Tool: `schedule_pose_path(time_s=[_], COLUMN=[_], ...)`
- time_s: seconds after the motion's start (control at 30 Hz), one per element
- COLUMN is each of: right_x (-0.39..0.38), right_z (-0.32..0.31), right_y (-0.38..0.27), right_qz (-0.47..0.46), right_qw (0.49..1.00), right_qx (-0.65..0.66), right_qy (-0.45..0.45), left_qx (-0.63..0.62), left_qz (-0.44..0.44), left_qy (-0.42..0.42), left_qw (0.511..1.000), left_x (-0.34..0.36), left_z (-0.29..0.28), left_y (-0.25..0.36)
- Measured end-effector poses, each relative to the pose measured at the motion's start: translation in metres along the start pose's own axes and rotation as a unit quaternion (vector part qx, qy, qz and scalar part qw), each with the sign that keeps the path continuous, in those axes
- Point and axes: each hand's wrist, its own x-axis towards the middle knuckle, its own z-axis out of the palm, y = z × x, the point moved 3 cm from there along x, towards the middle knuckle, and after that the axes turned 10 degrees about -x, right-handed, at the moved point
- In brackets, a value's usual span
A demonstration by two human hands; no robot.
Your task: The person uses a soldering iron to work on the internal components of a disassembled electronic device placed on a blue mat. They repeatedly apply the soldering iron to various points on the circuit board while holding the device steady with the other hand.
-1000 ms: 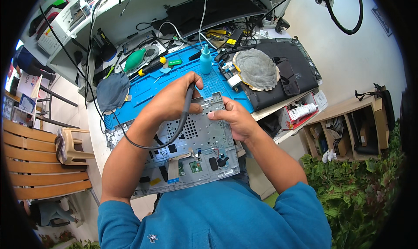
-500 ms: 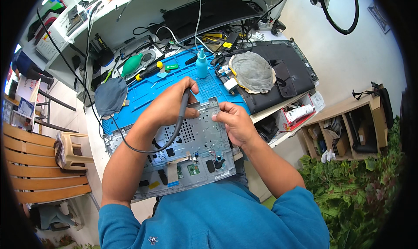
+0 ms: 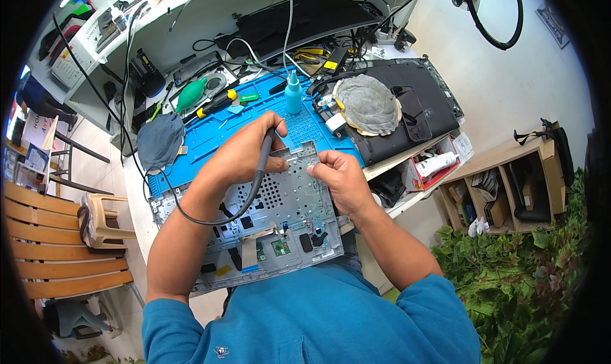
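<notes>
A silver laptop chassis panel (image 3: 267, 227) lies tilted between my body and the blue work mat (image 3: 210, 131), its inner side up with a perforated plate, ribbon cables and small boards. My left hand (image 3: 245, 154) grips a grey corded tool (image 3: 262, 160) like a pen, tip down at the panel's far edge; its dark cable (image 3: 191, 214) loops under my left wrist. My right hand (image 3: 340, 179) pinches the panel's far right edge, thumb and fingers closed on the metal.
On the mat stand a teal bottle (image 3: 293, 93), a green air blower (image 3: 189, 96) and yellow-handled tools. A grey cloth (image 3: 159, 141) lies at its left. A black laptop base (image 3: 414, 106) with a grey pad (image 3: 368, 104) sits right. Wooden chair (image 3: 57, 249) left, shelf (image 3: 509, 185) right.
The view has shifted slightly. Both hands stay at the panel's far edge; the tool tip in my left hand has moved a little along that edge.
</notes>
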Motion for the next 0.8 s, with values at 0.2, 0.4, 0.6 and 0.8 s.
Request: schedule_pose_path(time_s=[0.2, 0.4, 0.6, 0.8], right_x=[0.0, 0.0, 0.0, -0.002], right_z=[0.0, 0.005, 0.005, 0.004], right_y=[0.003, -0.001, 0.0, 0.0], right_qz=[-0.021, -0.049, -0.052, -0.075], right_qw=[0.998, 0.998, 0.997, 0.993], right_qx=[-0.053, -0.047, -0.049, -0.085], right_qy=[0.001, 0.015, 0.017, 0.014], left_qx=[0.009, -0.005, -0.032, -0.031], left_qz=[0.002, -0.002, -0.007, -0.023], left_qy=[0.003, 0.0, 0.001, -0.015], left_qw=[1.0, 1.0, 0.999, 0.999], left_x=[-0.002, -0.003, -0.002, 0.003], left_z=[0.003, 0.002, 0.006, 0.008], left_y=[0.005, 0.004, 0.009, 0.012])
